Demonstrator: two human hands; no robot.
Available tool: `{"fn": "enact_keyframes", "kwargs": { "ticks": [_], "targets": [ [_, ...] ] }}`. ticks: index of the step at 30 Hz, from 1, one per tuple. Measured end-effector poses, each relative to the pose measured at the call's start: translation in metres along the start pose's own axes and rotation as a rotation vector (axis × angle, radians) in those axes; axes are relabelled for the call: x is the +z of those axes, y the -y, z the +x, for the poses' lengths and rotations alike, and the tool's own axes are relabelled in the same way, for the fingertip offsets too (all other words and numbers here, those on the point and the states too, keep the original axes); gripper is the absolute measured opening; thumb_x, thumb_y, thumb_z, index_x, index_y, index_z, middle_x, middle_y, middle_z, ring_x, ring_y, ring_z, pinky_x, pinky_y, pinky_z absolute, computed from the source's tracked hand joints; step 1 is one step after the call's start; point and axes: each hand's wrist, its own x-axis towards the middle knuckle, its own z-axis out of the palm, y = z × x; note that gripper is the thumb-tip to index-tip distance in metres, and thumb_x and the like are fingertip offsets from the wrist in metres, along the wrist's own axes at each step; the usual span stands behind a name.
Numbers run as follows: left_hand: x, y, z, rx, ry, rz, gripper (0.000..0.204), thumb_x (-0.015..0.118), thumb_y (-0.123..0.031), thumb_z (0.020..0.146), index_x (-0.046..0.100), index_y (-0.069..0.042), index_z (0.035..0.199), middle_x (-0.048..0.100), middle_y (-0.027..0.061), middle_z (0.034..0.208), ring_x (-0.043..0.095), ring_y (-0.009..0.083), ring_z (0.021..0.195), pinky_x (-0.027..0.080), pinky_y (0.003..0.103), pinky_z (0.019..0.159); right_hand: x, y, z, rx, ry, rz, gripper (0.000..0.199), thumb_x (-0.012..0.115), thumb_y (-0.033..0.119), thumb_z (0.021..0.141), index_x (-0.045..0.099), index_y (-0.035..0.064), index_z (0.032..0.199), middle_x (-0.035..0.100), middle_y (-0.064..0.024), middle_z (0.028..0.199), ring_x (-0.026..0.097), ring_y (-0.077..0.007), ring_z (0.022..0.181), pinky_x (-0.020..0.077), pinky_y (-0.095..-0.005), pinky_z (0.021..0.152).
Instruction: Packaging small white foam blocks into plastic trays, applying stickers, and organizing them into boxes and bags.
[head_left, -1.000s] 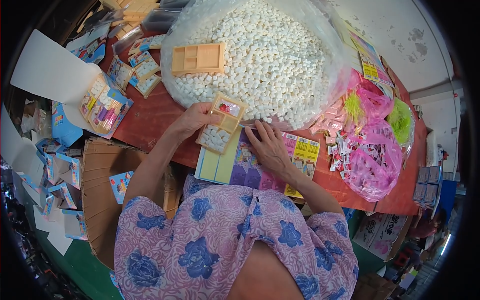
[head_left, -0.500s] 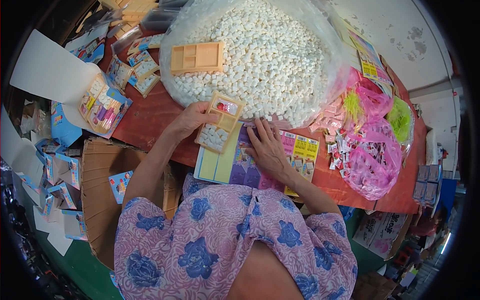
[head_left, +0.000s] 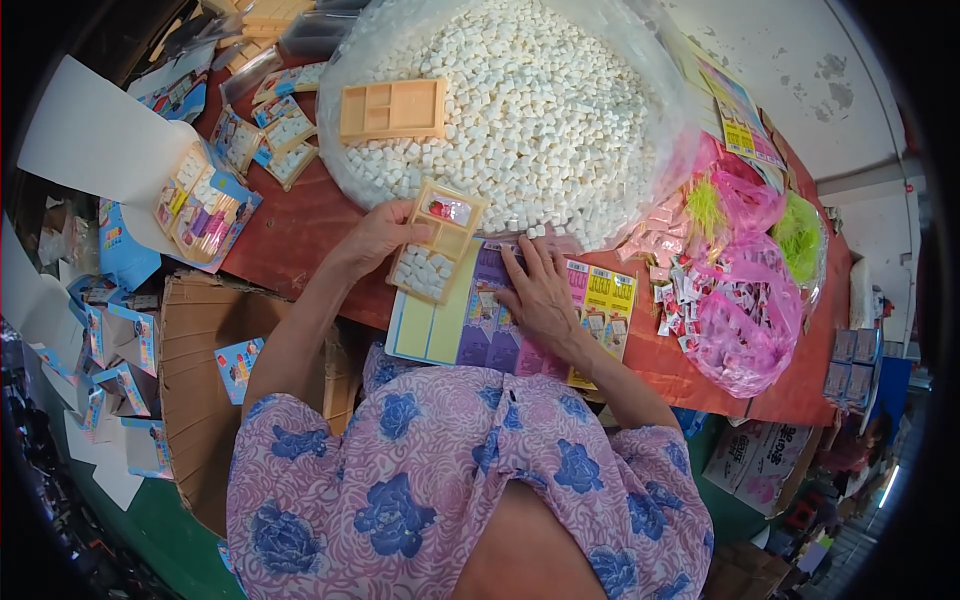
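Observation:
My left hand (head_left: 380,240) grips a small tan compartment tray (head_left: 457,243) by its left edge. White cubes fill the tray's near compartment; its far one holds a small clear packet with red print, and the middle one looks bare. Beneath the tray lies a colourful sheet of printed strips (head_left: 430,325) in blue, pale yellow, purple, pink and yellow. On this sheet rests my right hand (head_left: 545,300), palm down with fingers stretched apart, fingertips near the edge of a large clear bag (head_left: 345,190) of white cubes (head_left: 540,110).
A divided tan tray (head_left: 393,110) sits on the cubes. Several filled trays (head_left: 285,135) and an open display box (head_left: 225,235) are at the left, above a cardboard box (head_left: 210,390). At the right lie a pink bag of small packets (head_left: 745,330) and green strands (head_left: 797,237) in plastic.
My right hand has shifted slightly to the right on the sheet, its fingers still spread. My left hand and its tray have barely moved.

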Motion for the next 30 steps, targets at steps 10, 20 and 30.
{"fn": "enact_keyframes", "kwargs": {
  "ticks": [10,20,30],
  "targets": [
    [0.000,0.002,-0.002,-0.001,-0.010,0.057,0.024,0.057,-0.010,0.074,0.053,0.001,0.096,0.058,0.0047,0.084,0.055,0.0085,0.072,0.044,0.022,0.067,0.022,-0.006,0.028,0.155,-0.236,0.142,0.014,0.057,0.007,0.067,0.051,0.0025,0.079,0.047,-0.0157,0.092,0.044,-0.0305,0.085,0.0338,-0.0393,0.073],
    [0.021,-0.024,-0.022,0.120,-0.099,-0.118,0.026,0.052,-0.007,0.078,0.049,0.000,0.103,0.057,0.0058,0.094,0.056,0.0103,0.081,0.046,0.024,0.071,0.005,0.014,-0.031,-0.332,-0.158,0.114,0.018,0.055,0.004,0.063,0.047,0.0021,0.078,0.048,-0.0128,0.092,0.045,-0.0294,0.098,0.0332,-0.0425,0.083],
    [0.039,0.013,0.020,0.155,-0.207,-0.360,0.021,0.050,-0.004,0.079,0.049,-0.001,0.100,0.057,0.0061,0.089,0.057,0.0123,0.078,0.047,0.025,0.069,-0.003,0.010,-0.015,-0.311,-0.162,0.184,0.021,0.057,0.001,0.063,0.045,0.0028,0.079,0.050,-0.0099,0.088,0.048,-0.0265,0.094,0.0343,-0.0414,0.083]
  ]
}}
